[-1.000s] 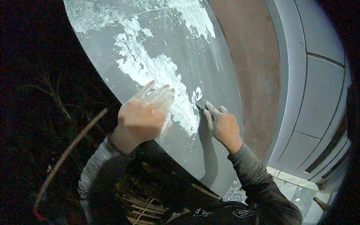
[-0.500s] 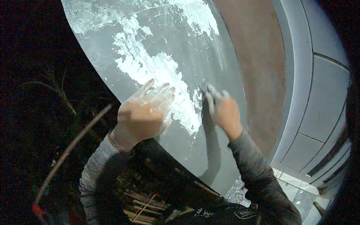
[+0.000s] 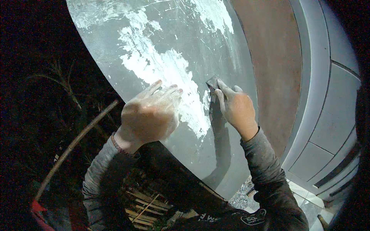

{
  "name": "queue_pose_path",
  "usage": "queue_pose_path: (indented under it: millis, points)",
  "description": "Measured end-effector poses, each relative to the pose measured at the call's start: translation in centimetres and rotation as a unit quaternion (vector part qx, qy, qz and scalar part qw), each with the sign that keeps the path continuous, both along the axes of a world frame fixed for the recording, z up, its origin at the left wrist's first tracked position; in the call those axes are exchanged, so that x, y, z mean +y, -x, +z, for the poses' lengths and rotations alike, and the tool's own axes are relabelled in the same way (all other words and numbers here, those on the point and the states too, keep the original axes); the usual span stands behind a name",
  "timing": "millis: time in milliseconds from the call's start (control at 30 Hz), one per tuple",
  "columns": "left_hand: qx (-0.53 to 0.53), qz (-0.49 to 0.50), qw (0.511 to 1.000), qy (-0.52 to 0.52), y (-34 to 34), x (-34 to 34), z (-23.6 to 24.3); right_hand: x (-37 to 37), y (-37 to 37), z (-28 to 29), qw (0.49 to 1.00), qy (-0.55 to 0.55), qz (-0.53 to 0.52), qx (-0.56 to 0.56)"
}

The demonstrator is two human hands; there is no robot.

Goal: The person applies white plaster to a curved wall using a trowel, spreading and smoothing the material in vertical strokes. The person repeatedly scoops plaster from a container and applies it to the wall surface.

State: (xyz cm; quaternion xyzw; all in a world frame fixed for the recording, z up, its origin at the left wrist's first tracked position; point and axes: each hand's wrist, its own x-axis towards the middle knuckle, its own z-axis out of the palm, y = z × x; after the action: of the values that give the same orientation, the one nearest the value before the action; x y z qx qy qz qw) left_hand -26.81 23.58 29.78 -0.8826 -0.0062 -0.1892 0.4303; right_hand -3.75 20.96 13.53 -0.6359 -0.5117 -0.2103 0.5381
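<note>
A long curved grey panel (image 3: 185,34) stretches away in front of me, marked with a rough white filler patch (image 3: 169,63). My left hand (image 3: 148,113), dusted white, lies over the lower part of that patch with its fingers stretched out flat. To its right, my right hand (image 3: 237,106) pinches a small dark grey piece of sandpaper (image 3: 211,82) by the thumb and fingertips. One edge of the sandpaper stands out beyond the fingers, beside the patch's right border. Whether it touches the panel, I cannot tell.
A brown curved band (image 3: 275,57) and a grey panelled wall (image 3: 335,104) run along the right. On the left, a pole (image 3: 77,144) slants near a dark plant (image 3: 63,82). Wooden slats (image 3: 148,206) lie far below, and pale tiles (image 3: 308,196) show at lower right.
My right hand has shifted slightly right and tilted, so more of the sandpaper shows. The left hand stays on the white patch. The whole view has turned a little.
</note>
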Motion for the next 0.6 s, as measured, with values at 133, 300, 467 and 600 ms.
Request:
queue_pose_path:
  millis: [133,300,467,600]
  points:
    - [0.0,0.005,1.0,-0.008,0.0,0.0,0.0,-1.3,0.9,-0.3,0.998,0.055,0.02,0.025]
    - [0.02,0.015,1.0,0.004,0.1,-0.1,0.0,1.3,-1.5,3.1,0.999,-0.049,-0.007,0.022]
    - [0.001,0.006,1.0,0.018,0.1,0.3,-0.2,1.2,-2.6,2.9,1.0,-0.005,0.003,0.0]
    - [-0.001,0.023,1.0,0.014,-0.1,0.8,-0.4,-0.9,0.1,0.9,0.998,0.05,0.01,0.038]
